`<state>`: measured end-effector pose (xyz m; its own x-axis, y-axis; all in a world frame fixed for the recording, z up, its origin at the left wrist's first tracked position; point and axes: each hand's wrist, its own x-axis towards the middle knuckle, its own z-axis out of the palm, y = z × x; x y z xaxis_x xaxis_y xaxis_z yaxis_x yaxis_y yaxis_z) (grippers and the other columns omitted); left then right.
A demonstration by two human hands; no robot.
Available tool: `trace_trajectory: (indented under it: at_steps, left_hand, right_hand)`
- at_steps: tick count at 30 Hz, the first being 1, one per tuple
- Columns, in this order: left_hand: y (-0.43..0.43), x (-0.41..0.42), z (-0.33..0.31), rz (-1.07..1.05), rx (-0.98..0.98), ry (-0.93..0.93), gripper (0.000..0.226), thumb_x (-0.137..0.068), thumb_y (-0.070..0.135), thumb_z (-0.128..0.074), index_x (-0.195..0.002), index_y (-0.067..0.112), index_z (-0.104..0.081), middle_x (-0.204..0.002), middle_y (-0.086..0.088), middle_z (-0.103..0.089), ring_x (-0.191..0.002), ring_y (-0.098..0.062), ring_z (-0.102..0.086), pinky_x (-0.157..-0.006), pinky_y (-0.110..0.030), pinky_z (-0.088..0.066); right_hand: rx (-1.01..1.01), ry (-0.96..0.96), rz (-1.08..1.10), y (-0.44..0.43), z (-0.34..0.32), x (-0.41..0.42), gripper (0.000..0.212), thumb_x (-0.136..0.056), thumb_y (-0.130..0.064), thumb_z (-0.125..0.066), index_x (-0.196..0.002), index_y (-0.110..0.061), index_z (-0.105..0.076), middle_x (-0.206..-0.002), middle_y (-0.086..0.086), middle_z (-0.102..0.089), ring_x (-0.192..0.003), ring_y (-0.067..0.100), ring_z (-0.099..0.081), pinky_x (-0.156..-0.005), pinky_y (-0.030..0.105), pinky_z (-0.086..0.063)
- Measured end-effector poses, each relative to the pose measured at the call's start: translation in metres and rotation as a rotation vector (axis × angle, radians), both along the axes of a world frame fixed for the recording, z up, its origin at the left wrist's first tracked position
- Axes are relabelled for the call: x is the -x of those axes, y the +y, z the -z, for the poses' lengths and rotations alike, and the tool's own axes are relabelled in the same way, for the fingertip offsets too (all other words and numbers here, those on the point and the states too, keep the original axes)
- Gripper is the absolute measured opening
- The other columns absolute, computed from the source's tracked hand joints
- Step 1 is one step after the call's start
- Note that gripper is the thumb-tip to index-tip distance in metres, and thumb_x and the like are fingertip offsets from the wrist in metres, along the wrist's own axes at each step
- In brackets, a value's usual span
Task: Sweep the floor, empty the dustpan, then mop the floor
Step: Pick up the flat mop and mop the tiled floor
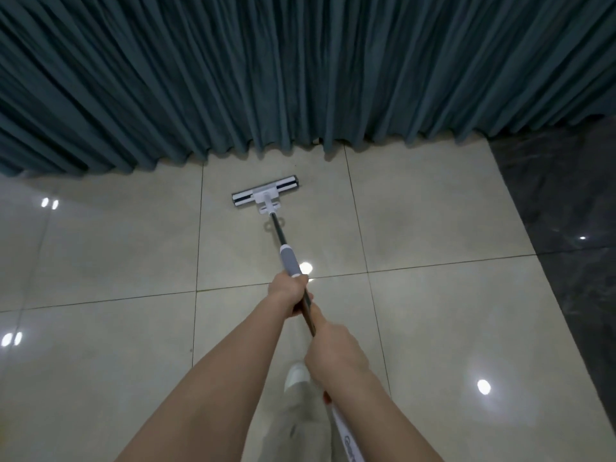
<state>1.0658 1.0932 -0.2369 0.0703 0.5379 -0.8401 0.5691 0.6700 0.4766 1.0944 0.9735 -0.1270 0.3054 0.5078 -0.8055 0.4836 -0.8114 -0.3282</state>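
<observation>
Both hands, left point(289, 292) ahead of right point(333, 351), grip the mop point(266, 195) handle, its head flat on the tiled floor point(116, 261) near the curtain point(300, 68).

Pale beige floor tiles point(116, 255): glossy, smooth, with bright reflections. Dark marble-look border strip point(566, 211): polished too. Teal pleated curtain point(300, 61): matt woven cloth. White flat mop head point(266, 195): smooth plastic. Dark thin mop pole point(276, 230): glossy, looks metal; grey grip sleeve point(289, 260) matt.

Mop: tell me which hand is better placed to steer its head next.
Left, probably. The left hand grips the mop lower, by the grey grip, nearer the head by the curtain; the right hand holds higher up, near the body.
</observation>
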Motion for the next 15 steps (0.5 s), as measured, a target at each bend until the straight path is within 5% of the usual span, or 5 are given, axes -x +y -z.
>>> trace_trajectory:
  at_steps: [5, 12, 15]
  left_hand:
    - [-0.033, 0.013, -0.003, 0.013, 0.000, 0.028, 0.020, -0.091, 0.022, -0.052, -0.108, 0.011, -0.055, -0.080, -0.009, -0.064, -0.059, -0.018, -0.064, -0.048, -0.025, -0.048]
    - [-0.111, 0.027, -0.023, 0.001, 0.040, -0.009, 0.018, -0.092, 0.019, -0.051, -0.108, 0.011, -0.051, -0.080, -0.011, -0.063, -0.061, -0.019, -0.062, -0.049, -0.027, -0.046]
    - [-0.164, 0.030, -0.028, -0.016, 0.072, -0.031, 0.020, -0.093, 0.017, -0.051, -0.110, 0.009, -0.050, -0.080, -0.011, -0.062, -0.063, -0.020, -0.062, -0.049, -0.028, -0.047]
  right_hand:
    - [0.010, 0.004, 0.012, -0.035, -0.009, 0.016, 0.084, -0.091, -0.005, -0.035, -0.148, -0.051, 0.006, -0.073, -0.002, -0.038, -0.079, 0.023, -0.053, -0.079, 0.038, -0.056]
    - [-0.021, -0.013, -0.044, -0.111, -0.035, 0.025, 0.080, -0.091, -0.006, -0.036, -0.151, -0.045, -0.002, -0.096, 0.005, -0.047, -0.097, 0.029, -0.064, -0.084, 0.040, -0.056]
    - [-0.008, -0.018, -0.078, -0.163, -0.046, 0.025, 0.081, -0.089, -0.004, -0.035, -0.149, -0.048, -0.004, -0.089, 0.004, -0.046, -0.083, 0.028, -0.061, -0.078, 0.038, -0.057]
